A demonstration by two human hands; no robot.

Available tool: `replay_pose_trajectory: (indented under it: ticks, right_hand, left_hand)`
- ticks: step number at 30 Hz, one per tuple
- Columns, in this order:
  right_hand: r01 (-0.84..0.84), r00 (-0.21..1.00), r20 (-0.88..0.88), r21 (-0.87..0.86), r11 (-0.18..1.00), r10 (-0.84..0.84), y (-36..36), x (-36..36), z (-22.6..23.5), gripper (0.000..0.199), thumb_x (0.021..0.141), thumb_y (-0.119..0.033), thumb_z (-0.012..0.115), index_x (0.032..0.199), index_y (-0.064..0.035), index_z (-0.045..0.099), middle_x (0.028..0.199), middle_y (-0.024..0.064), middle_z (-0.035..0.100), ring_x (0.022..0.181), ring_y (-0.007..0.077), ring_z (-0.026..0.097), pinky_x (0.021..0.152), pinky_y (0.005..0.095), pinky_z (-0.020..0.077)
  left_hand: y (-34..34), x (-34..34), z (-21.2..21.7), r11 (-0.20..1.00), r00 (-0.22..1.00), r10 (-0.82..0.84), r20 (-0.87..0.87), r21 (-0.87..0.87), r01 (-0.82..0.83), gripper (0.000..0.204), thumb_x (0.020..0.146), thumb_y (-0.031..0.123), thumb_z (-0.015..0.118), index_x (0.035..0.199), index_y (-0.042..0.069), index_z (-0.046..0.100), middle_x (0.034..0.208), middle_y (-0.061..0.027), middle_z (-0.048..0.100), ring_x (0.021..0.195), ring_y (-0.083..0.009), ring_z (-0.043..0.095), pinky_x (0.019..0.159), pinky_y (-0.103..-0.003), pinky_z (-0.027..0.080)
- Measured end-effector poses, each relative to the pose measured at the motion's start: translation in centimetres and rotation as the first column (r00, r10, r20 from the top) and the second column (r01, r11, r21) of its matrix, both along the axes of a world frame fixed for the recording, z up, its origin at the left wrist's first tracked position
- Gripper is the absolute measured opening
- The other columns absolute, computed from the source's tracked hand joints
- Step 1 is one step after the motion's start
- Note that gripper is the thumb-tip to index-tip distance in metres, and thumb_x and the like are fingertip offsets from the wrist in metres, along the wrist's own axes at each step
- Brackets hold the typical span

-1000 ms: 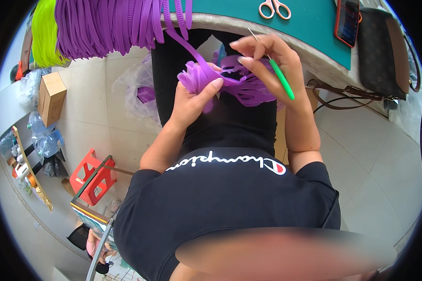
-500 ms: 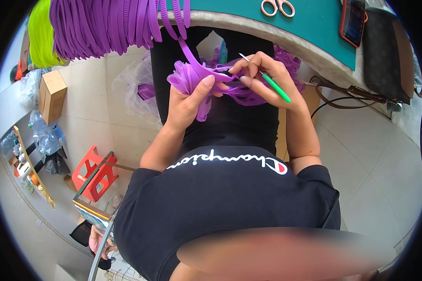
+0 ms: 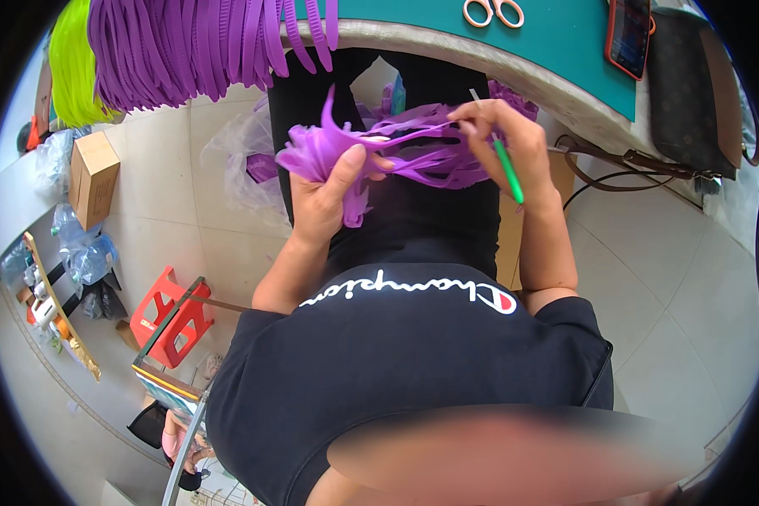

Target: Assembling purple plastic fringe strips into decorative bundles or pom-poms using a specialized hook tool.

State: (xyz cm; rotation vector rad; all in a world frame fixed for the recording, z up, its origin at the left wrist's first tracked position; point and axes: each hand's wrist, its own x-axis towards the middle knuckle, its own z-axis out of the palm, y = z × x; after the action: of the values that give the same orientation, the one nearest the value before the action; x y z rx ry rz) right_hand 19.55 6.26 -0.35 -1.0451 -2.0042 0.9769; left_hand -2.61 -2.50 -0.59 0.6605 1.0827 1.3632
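Over my lap, my left hand (image 3: 333, 187) is closed round a bunch of soft purple rubber strips (image 3: 308, 154), with one pointed end standing up above the thumb. My right hand (image 3: 510, 143) grips a slim green-handled tool (image 3: 506, 169), its thin pale tip pointing up past the knuckles. Between the right thumb and forefinger, the end of a thin purple strand (image 3: 426, 128) is pinched. That strand runs taut toward the left hand. Below it, looser purple strips (image 3: 443, 169) hang between the hands.
Ribbed purple straps (image 3: 185, 51) and lime-green ones (image 3: 72, 63) hang over the table's edge. On the green mat (image 3: 396, 10) lie scissors (image 3: 493, 10) and a phone (image 3: 627, 38). A brown bag (image 3: 691, 93) sits at right; a carton (image 3: 93, 177) and red stool (image 3: 173, 316) stand left.
My right hand has moved right, drawing the thin purple strand out from the bunch; the tool tilts more upright. My left hand has shifted slightly left with the strips.
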Motion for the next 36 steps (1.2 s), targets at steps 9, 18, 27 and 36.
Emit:
replay_pose_trajectory:
  ticks: [9, 18, 27, 36]
  right_hand:
    - [0.431, 0.878, 0.116, 0.231, 0.872, -0.464, -0.5, 12.2, 2.5, 0.020, 0.088, 0.006, 0.058, 0.078, -0.0028, 0.043, 0.098, 0.0149, 0.068, 0.084, 0.0130, 0.062, 0.076, 0.0248, 0.0513]
    - [0.468, 0.832, 0.074, 0.438, 0.768, -0.549, 0.1, 13.0, 4.6, 0.008, 0.089, 0.003, 0.059, 0.085, -0.0013, 0.054, 0.098, 0.0107, 0.069, 0.086, 0.0106, 0.062, 0.076, 0.0255, 0.0513]
    - [-0.250, 0.958, 0.120, -0.088, 0.964, 0.259, 0.3, -2.4, -1.9, 0.019, 0.077, 0.008, 0.061, 0.079, -0.0006, 0.044, 0.089, 0.0145, 0.063, 0.082, 0.0281, 0.063, 0.072, 0.0333, 0.0499]
    - [-0.411, 0.896, 0.086, -0.209, 0.887, 0.435, 1.2, -3.4, -5.4, 0.016, 0.072, 0.008, 0.054, 0.078, -0.0011, 0.042, 0.091, 0.0172, 0.063, 0.086, 0.0348, 0.062, 0.074, 0.0360, 0.0497]
  left_hand:
    - [-2.3, -7.0, -1.7, 0.967, 0.962, 0.239, 0.134, -0.128, -0.222, 0.022, 0.096, 0.017, 0.053, 0.100, -0.003, 0.062, 0.079, -0.0119, 0.068, 0.063, -0.0153, 0.063, 0.060, -0.025, 0.051]
    - [-3.7, -11.7, -3.0, 0.914, 0.871, -0.194, 0.451, -0.239, 0.327, 0.025, 0.091, 0.016, 0.058, 0.100, -0.006, 0.062, 0.064, -0.0072, 0.064, 0.052, -0.0120, 0.057, 0.054, -0.022, 0.046]
    - [-4.4, -9.0, -3.8, 0.967, 0.995, 0.049, -0.085, -0.247, -0.068, 0.036, 0.092, 0.014, 0.061, 0.123, -0.004, 0.056, 0.077, -0.0088, 0.068, 0.061, -0.0111, 0.061, 0.058, -0.021, 0.048]
    - [-5.2, -7.5, -3.7, 0.998, 0.999, 0.034, 0.040, -0.060, -0.031, 0.044, 0.095, 0.015, 0.056, 0.134, -0.002, 0.046, 0.077, -0.0099, 0.067, 0.059, -0.0103, 0.060, 0.053, -0.018, 0.047]
